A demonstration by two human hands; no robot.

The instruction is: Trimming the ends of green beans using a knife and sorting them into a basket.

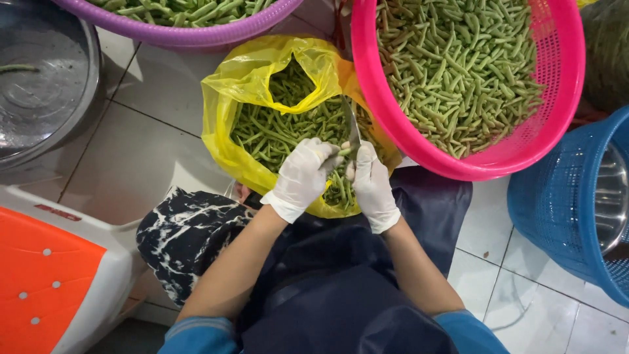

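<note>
Trimming green beans over a yellow bag.

Left hand (pixel 303 174), gloved, is closed on a green bean (pixel 343 152); right hand (pixel 372 182), gloved, grips a knife (pixel 352 128), blade pointing away, touching the bean between both hands. Yellow bag (pixel 226 134) of beans sits just beyond the hands; pink basket (pixel 570 92) of cut pieces beyond the right hand. Judged: cutting in hand; next calls for a steady blade clear of the fingers.

bag of beans (pixel 275 131) before the hands (pixel 337 174), basket (pixel 563 98) right, basin (pixel 46 85) left

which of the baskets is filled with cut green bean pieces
The pink basket, top right; the purple basket holds longer, whole-looking beans, and the blue basket holds a metal bowl.
</note>
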